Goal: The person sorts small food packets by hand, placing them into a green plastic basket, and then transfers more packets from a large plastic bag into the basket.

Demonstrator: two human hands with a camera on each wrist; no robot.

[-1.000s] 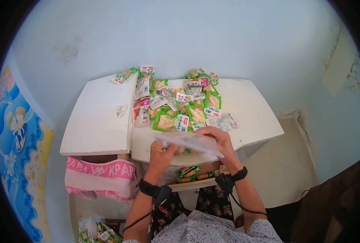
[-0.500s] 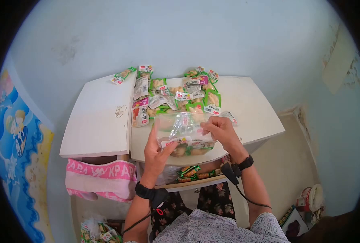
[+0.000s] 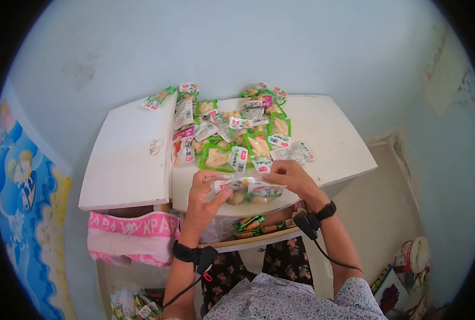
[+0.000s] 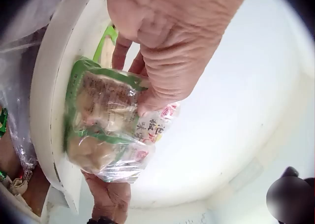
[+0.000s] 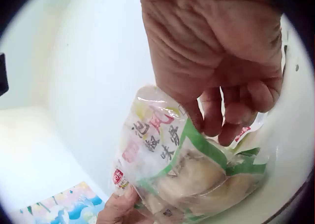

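Observation:
Both hands hold a clear plastic bag (image 4: 103,115) at the table's front edge; inside it lie green-edged food packets (image 5: 197,177) with white printed labels. The left hand (image 3: 201,201) grips the bag's left side, thumb in front and fingers behind, as the left wrist view shows. At the bag's upper right, the right hand (image 3: 293,178) pinches the plastic with thumb and curled fingers. Just beyond the bag, loose packets (image 3: 216,158) of the same kind lie on the white table (image 3: 333,138).
More packets (image 3: 184,114) are heaped toward the wall. Below the tabletop, an open drawer (image 3: 237,245) holds small green and orange packets. A pink and white cloth (image 3: 133,237) hangs at the left. Filled bags (image 3: 133,304) stand on the floor at lower left.
The bag first showed edge-on, then its clear upper part stood raised; now that part is folded down against the packets inside. The right hand has moved slightly lower since the middle frame.

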